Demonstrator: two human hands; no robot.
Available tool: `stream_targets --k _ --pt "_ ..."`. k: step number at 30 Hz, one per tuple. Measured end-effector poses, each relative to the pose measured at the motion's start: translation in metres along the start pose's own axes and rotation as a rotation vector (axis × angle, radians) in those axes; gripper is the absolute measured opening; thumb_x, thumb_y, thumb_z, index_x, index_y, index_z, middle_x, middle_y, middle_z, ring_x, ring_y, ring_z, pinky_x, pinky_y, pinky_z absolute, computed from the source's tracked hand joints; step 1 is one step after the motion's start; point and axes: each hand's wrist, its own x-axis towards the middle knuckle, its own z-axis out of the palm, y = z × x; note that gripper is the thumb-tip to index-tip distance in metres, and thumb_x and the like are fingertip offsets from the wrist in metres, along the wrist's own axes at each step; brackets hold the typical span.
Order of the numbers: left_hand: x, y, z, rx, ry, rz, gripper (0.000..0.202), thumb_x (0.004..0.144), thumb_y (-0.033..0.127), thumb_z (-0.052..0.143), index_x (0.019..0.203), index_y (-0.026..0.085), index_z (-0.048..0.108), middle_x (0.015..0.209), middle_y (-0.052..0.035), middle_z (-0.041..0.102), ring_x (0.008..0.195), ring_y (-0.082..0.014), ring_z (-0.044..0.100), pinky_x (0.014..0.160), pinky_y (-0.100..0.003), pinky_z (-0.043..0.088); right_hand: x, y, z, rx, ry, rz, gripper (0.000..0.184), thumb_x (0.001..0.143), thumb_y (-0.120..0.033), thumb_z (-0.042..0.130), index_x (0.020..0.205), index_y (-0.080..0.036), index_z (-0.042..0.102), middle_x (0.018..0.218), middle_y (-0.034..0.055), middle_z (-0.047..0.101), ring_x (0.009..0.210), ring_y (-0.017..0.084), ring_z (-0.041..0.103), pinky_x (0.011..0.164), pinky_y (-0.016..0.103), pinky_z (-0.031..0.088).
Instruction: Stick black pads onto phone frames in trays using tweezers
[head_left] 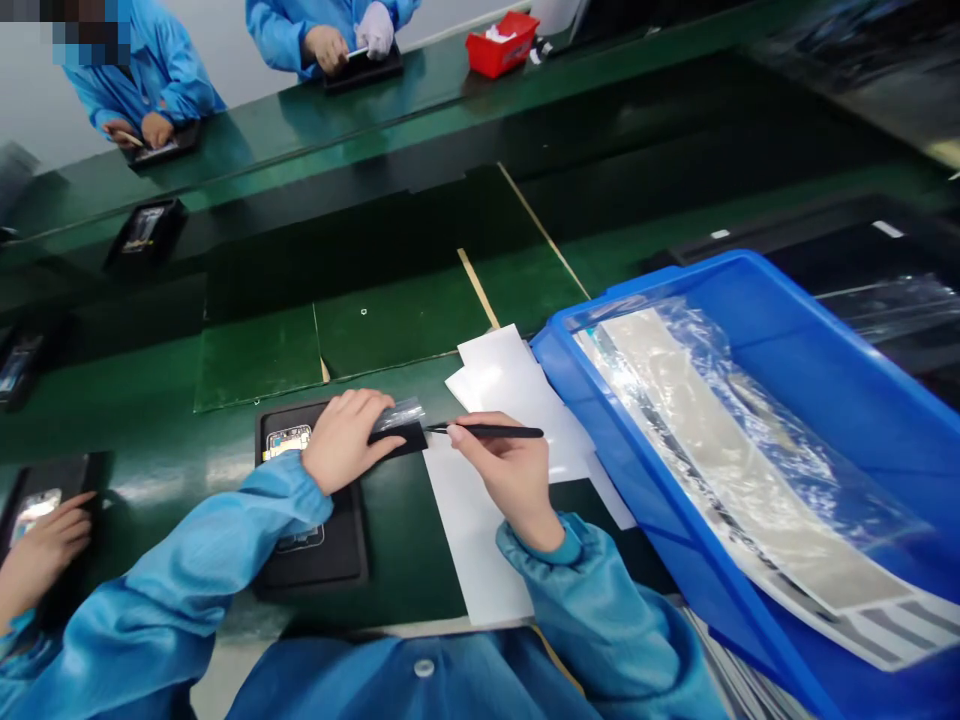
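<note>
Along the worktop's [409, 570] near edge, the right hand [514, 475] pinches one pair of black tweezers [504, 431]; the left hand [343, 440], over one black tray [337, 565], pinches one black strip [409, 438].

Tray [311, 568] right here by the desk's [409, 570] near edge, paper sheets [465, 520] to its right, bin [660, 530] farther right, film [735, 470] inside

This is looking like an electronics workshop: co-workers [186, 88] in matching blue smocks [279, 38] are working along green benches [405, 550], and black trays [343, 560] are holding electronic parts [291, 440].
</note>
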Motion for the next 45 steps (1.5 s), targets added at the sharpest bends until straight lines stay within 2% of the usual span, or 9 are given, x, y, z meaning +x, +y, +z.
stream_targets --k 2,4,11,15,29,37,40,43,45 --pt "0.004 0.014 0.014 0.05 0.041 0.022 0.031 0.086 0.036 0.073 0.11 0.019 0.063 0.109 -0.0066 0.069 0.1 -0.0244 0.062 0.083 -0.037 0.049 0.0 0.001 0.002 0.004 -0.016 0.004 0.021 0.078 -0.037 0.083 0.085 -0.019 0.075 0.083 0.0063 0.075 0.072 0.022 0.072 0.067 0.034 0.061" --pt "0.006 0.017 0.021 0.065 0.083 0.055 0.021 0.088 0.032 0.071 0.103 0.019 0.064 0.102 -0.0047 0.07 0.094 -0.0218 0.063 0.08 -0.035 0.048 0.0 0.002 0.003 0.014 -0.027 0.008 0.02 0.077 -0.036 0.083 0.085 -0.019 0.075 0.084 0.0063 0.075 0.073 0.021 0.072 0.068 0.034 0.061" --pt "0.002 0.008 0.016 0.099 0.337 0.244 0.015 0.096 0.03 0.062 0.097 0.017 0.067 0.09 -0.0016 0.075 0.078 -0.0145 0.065 0.073 -0.029 0.047 -0.003 0.008 0.008 0.04 -0.053 -0.036 0.016 0.078 -0.032 0.083 0.087 -0.021 0.076 0.087 0.0055 0.076 0.079 0.022 0.073 0.076 0.035 0.063" --pt "0.0 0.011 0.013 0.094 0.335 0.298 0.014 0.097 0.029 0.06 0.098 0.016 0.067 0.089 -0.0028 0.075 0.079 -0.0145 0.067 0.071 -0.03 0.046 -0.005 0.007 0.012 0.076 -0.094 -0.086 0.013 0.079 -0.03 0.083 0.088 -0.022 0.077 0.092 0.0057 0.078 0.084 0.023 0.074 0.081 0.037 0.064" --pt "-0.001 0.016 0.01 0.117 0.35 0.358 0.014 0.098 0.027 0.057 0.099 0.016 0.067 0.085 -0.0035 0.072 0.078 -0.0154 0.065 0.072 -0.031 0.046 -0.006 0.004 0.015 0.005 -0.076 -0.118 0.012 0.078 -0.028 0.084 0.087 -0.023 0.078 0.09 0.0053 0.078 0.081 0.024 0.075 0.08 0.037 0.064" --pt "0.001 0.014 0.018 0.139 0.33 0.332 0.018 0.099 0.029 0.055 0.102 0.016 0.067 0.086 -0.0051 0.072 0.079 -0.0175 0.066 0.072 -0.033 0.047 -0.008 -0.003 0.019 -0.025 0.044 -0.104 0.016 0.076 -0.034 0.085 0.084 -0.022 0.078 0.085 0.0059 0.078 0.076 0.025 0.075 0.075 0.039 0.065" --pt "-0.003 0.014 0.015 0.196 0.317 0.295 0.024 0.097 0.033 0.058 0.11 0.014 0.065 0.099 -0.0088 0.073 0.089 -0.0214 0.066 0.079 -0.035 0.049 -0.006 -0.008 0.019 -0.047 0.09 -0.071 0.018 0.075 -0.035 0.086 0.084 -0.022 0.078 0.083 0.006 0.077 0.072 0.024 0.074 0.072 0.039 0.065" --pt "-0.025 0.006 -0.002 0.215 0.265 0.147 0.038 0.095 0.037 0.059 0.126 0.014 0.06 0.117 -0.0138 0.069 0.105 -0.0274 0.063 0.088 -0.04 0.048 -0.004 -0.01 0.018 -0.025 0.06 -0.014 0.018 0.075 -0.034 0.087 0.084 -0.021 0.077 0.075 0.0039 0.075 0.064 0.021 0.071 0.063 0.034 0.062" --pt "-0.051 -0.007 -0.015 0.218 0.222 0.021 0.037 0.095 0.038 0.059 0.126 0.016 0.061 0.115 -0.0132 0.069 0.103 -0.0286 0.062 0.085 -0.041 0.048 -0.005 -0.008 0.017 0.024 0.035 0.028 0.018 0.075 -0.033 0.087 0.084 -0.021 0.077 0.068 0.0016 0.073 0.059 0.019 0.069 0.058 0.031 0.06"
